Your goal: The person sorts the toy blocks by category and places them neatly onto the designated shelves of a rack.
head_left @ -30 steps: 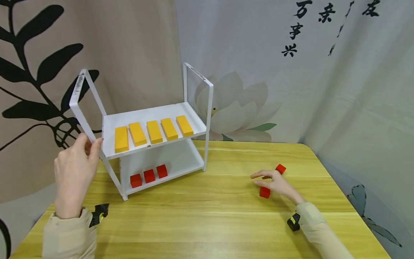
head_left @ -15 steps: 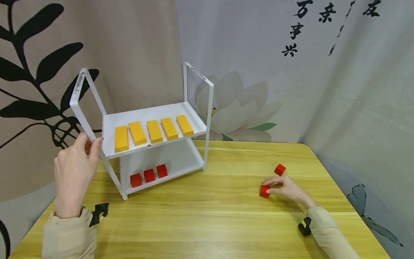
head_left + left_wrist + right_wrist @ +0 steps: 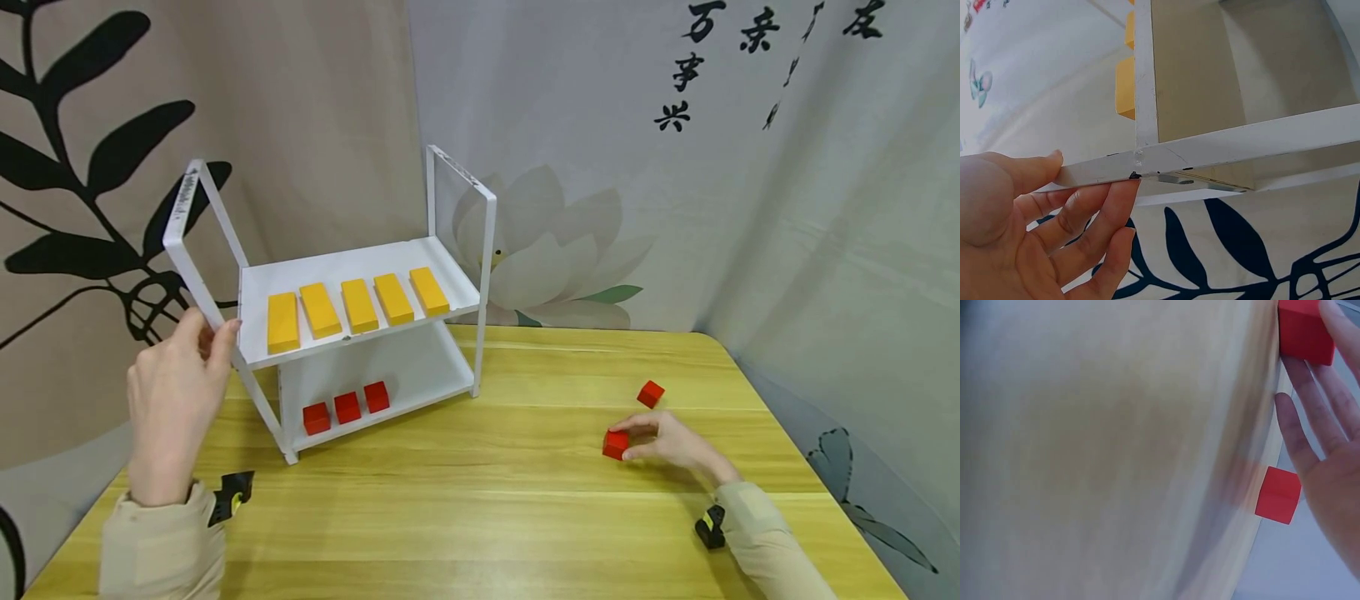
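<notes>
My left hand (image 3: pixel 176 387) grips the front left post of a white two-tier rack (image 3: pixel 360 340); in the left wrist view the thumb lies on one side of the post (image 3: pixel 1097 170) and the fingers on the other. On the right of the table my right hand (image 3: pixel 671 442) pinches a red cube (image 3: pixel 615 445) between thumb and fingers; the right wrist view shows this red cube (image 3: pixel 1305 331) at the fingertips. A second red cube (image 3: pixel 650 394) lies just behind that hand. Several yellow blocks (image 3: pixel 360 306) stand in a row on the upper tier. Three red cubes (image 3: pixel 347 407) sit on the lower tier.
The wooden table (image 3: pixel 450 517) has a rounded far right corner. Behind it hang curtains (image 3: pixel 570 100) with leaf, flower and lettering prints. The rack's right end frame (image 3: pixel 487 250) rises above the upper tier.
My right hand has come back to the right and closed its thumb and fingers on the nearer red cube. My left hand and the rack look unchanged.
</notes>
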A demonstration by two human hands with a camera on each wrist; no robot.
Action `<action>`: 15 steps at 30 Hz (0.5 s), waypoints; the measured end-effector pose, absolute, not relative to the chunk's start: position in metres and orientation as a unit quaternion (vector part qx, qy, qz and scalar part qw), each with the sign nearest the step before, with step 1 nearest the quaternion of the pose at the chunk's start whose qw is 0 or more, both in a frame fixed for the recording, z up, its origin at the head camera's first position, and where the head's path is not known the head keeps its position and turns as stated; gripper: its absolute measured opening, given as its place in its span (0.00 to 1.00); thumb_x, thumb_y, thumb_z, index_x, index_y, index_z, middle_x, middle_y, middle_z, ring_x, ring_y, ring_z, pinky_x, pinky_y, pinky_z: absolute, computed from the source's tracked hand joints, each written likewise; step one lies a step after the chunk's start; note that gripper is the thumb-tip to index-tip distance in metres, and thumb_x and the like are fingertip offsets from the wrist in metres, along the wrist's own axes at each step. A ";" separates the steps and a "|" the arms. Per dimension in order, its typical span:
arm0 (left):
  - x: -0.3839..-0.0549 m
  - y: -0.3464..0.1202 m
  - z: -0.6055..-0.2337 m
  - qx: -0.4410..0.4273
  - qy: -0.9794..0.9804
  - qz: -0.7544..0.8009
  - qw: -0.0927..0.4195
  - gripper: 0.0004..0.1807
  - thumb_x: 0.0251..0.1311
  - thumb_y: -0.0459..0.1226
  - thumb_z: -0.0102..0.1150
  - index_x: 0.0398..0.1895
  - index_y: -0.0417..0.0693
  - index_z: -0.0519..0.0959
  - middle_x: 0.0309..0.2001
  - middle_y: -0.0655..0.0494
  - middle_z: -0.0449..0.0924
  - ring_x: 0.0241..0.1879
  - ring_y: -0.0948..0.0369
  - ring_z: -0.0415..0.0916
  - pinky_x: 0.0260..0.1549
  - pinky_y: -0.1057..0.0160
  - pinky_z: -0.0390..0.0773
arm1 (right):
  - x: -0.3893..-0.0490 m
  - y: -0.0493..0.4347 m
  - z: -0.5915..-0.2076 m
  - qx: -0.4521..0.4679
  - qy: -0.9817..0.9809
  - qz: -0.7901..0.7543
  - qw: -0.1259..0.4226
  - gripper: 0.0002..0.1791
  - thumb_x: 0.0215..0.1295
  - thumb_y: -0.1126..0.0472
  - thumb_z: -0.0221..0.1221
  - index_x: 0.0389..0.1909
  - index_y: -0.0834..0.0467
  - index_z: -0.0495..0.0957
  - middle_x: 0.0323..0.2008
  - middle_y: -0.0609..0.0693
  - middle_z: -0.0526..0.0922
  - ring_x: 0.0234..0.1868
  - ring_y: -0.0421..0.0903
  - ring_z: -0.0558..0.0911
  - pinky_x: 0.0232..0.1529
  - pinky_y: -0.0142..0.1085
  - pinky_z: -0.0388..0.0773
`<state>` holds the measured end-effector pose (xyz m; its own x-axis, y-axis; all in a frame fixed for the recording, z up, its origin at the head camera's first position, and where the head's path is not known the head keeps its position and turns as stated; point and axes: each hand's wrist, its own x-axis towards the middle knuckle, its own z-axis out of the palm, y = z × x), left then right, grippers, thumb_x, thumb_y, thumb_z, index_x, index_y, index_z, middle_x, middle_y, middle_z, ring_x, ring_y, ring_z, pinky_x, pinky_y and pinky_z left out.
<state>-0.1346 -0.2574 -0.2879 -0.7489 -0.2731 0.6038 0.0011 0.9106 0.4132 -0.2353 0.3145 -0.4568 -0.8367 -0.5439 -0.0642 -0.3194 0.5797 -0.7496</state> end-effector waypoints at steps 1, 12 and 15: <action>-0.134 -0.257 -0.288 0.075 -0.914 -0.198 0.345 0.19 0.70 0.45 0.47 0.32 0.34 0.70 0.18 0.40 0.71 0.13 0.53 0.61 0.13 0.63 0.55 | -0.235 0.314 -0.457 -0.246 0.878 -0.384 0.144 0.24 0.54 0.55 0.67 0.52 0.58 0.79 0.51 0.58 0.82 0.47 0.31 0.80 0.47 0.29 0.76; -0.135 -0.257 -0.288 0.076 -0.915 -0.198 0.343 0.19 0.70 0.45 0.47 0.33 0.34 0.70 0.18 0.40 0.71 0.12 0.54 0.60 0.12 0.63 0.55 | -0.233 0.309 -0.456 -0.254 0.884 -0.371 0.128 0.22 0.57 0.56 0.65 0.53 0.58 0.79 0.51 0.58 0.83 0.47 0.33 0.80 0.47 0.30 0.77; -0.135 -0.257 -0.288 0.076 -0.914 -0.198 0.345 0.19 0.70 0.45 0.47 0.33 0.34 0.70 0.17 0.41 0.70 0.12 0.54 0.59 0.12 0.63 0.54 | -0.233 0.304 -0.455 -0.260 0.888 -0.361 0.115 0.21 0.58 0.56 0.65 0.52 0.57 0.79 0.51 0.57 0.83 0.47 0.34 0.80 0.47 0.30 0.76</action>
